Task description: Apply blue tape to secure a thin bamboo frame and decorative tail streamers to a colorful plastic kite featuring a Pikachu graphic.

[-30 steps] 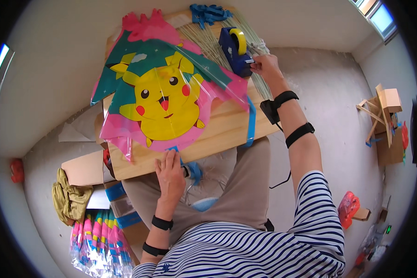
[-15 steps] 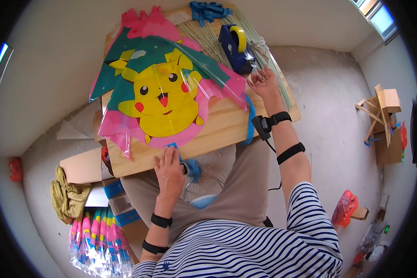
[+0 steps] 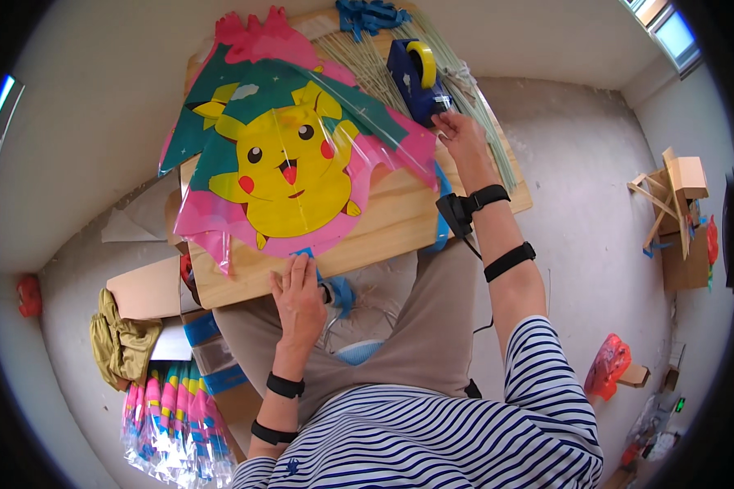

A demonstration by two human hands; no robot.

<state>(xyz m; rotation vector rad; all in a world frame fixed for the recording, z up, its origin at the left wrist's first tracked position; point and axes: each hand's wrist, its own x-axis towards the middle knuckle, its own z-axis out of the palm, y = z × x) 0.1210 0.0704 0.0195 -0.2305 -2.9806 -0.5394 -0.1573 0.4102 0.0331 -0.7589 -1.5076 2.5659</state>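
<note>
A plastic sheet kite, printed with a yellow cartoon character on green and pink, lies spread over a wooden board. At its near edge my left hand lies with fingers stretched out, the tips pressing a small blue piece against the board's edge. Up at the right, my right hand is at the front of a dark blue tape dispenser. Thumb and fingertips pinch together there, at the tape's end by the cutter. A yellow tape roll sits in the dispenser.
Thin pale sticks lie beneath and beside the dispenser, near a bundle of blue strips. A blue band hangs over the board's near edge. Bagged colourful folded plastic and olive cloth are at the lower left.
My right hand has moved slightly up toward the dispenser's front, and its spread fingers have closed into a pinch. The left hand stays in place on the blue piece.
</note>
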